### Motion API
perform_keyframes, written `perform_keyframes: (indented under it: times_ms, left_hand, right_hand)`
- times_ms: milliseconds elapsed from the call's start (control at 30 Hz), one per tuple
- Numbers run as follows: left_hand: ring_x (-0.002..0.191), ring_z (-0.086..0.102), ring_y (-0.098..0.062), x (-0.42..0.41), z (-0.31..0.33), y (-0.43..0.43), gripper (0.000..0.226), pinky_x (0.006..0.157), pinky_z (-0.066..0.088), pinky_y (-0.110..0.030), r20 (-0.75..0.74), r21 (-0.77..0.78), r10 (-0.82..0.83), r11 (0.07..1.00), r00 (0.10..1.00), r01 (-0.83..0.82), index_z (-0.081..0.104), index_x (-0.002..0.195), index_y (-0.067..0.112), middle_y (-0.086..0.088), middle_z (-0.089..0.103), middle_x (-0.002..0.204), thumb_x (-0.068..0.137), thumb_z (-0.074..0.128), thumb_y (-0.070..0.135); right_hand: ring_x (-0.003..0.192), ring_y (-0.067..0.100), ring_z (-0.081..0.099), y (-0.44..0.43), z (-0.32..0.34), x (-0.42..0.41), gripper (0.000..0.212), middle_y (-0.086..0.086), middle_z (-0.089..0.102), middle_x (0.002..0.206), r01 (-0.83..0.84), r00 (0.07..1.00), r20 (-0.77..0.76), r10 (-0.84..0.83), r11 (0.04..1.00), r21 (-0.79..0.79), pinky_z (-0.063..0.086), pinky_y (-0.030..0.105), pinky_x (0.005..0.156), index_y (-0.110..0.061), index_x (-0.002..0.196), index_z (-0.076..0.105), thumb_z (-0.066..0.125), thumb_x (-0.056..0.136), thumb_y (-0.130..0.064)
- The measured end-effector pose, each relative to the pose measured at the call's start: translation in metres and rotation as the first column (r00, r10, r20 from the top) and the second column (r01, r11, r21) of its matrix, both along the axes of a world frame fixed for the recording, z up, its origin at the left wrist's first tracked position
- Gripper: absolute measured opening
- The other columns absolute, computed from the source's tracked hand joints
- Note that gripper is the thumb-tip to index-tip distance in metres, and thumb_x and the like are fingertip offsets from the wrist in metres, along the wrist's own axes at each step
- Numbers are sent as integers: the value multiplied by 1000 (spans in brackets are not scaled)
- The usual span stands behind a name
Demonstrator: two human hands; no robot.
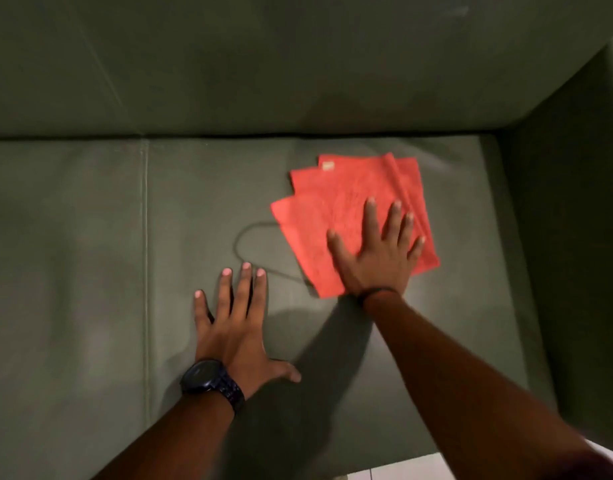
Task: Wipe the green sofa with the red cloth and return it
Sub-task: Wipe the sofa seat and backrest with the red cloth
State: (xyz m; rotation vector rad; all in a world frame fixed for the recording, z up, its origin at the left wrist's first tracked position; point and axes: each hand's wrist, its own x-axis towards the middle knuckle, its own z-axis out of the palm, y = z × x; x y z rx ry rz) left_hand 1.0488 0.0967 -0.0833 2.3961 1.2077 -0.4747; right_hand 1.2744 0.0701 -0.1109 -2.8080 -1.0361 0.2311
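One dark green fabric sofa (90, 237), with two seat cushions visible. One folded red terry cloth (336, 202) near the seat's right rear corner. Two bare hands: left (235, 327), right (377, 251). One black wristwatch (208, 377). One thin dark wristband (377, 292).

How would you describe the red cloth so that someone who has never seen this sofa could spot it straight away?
Start at the green sofa, on the seat cushion nearest the armrest on the right. There the red cloth lies flat, folded into fanned layers, with the right hand spread on top of it. It is the only bright thing on the dark green fabric, and a small pale tag sits near its far corner.
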Motion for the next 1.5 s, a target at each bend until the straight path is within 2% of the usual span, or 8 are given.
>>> perform_keyframes:
  times_ms: [300,433,500,667,967,1167,1367,1500]
  left_hand:
    - [124,44,-35,54,22,54,90,102,33,-48,488,175,29,976,872,-130,50,129,10,-16,51,134,66,53,74]
    - [118,49,-34,117,37,94,68,98,39,-45,510,205,-70,978,857,-43,56,123,10,-16,54,130,76,56,60]
    - [118,49,-33,142,42,101,61,97,39,-46,514,208,-111,978,850,2,57,122,11,-15,54,129,77,64,53]
    - [114,48,-32,170,53,97,56,94,38,-44,510,219,-190,972,839,87,58,120,16,-9,55,127,73,73,45]
    - [136,26,-26,204,96,134,118,109,15,-53,367,294,-333,927,869,231,31,141,29,1,40,146,40,86,55]
    - [95,59,-33,217,154,175,32,81,44,-40,504,242,-367,929,782,280,70,88,20,-8,68,96,65,81,39]
    - [122,46,-17,248,220,182,108,105,33,-42,667,90,-320,931,673,354,43,129,24,4,52,131,35,78,63]
    - [75,61,-28,253,231,186,55,68,40,-31,558,139,-354,932,750,335,62,76,19,-2,65,72,45,63,64]
  right_hand:
    - [142,32,18,2,8,56,85,5,29,154,-811,580,52,813,582,-62,17,61,110,-37,143,29,40,71,-82]
    - [131,36,36,6,21,73,85,16,43,140,-193,981,23,192,968,163,32,51,102,-25,135,41,59,67,-74]
    - [117,37,43,19,24,76,84,15,49,125,226,974,-53,-222,969,97,38,48,92,-18,120,47,64,60,-75]
    - [102,33,59,38,27,101,57,14,64,109,357,845,-391,-365,929,-97,49,38,84,-12,94,59,79,61,-54]
    - [71,15,53,53,146,130,26,-3,59,77,-599,663,-370,651,757,259,38,27,64,-10,85,63,78,65,-5]
    - [76,15,57,71,238,163,24,-2,61,80,-631,688,-205,697,713,306,43,29,69,-7,93,67,77,71,-6]
    - [80,2,55,98,301,178,31,-3,66,88,-753,605,-177,776,630,188,40,12,71,-13,99,71,69,72,3]
    - [82,9,57,112,321,187,30,-4,64,88,-741,633,-70,771,630,232,41,20,70,-14,99,70,69,71,-3]
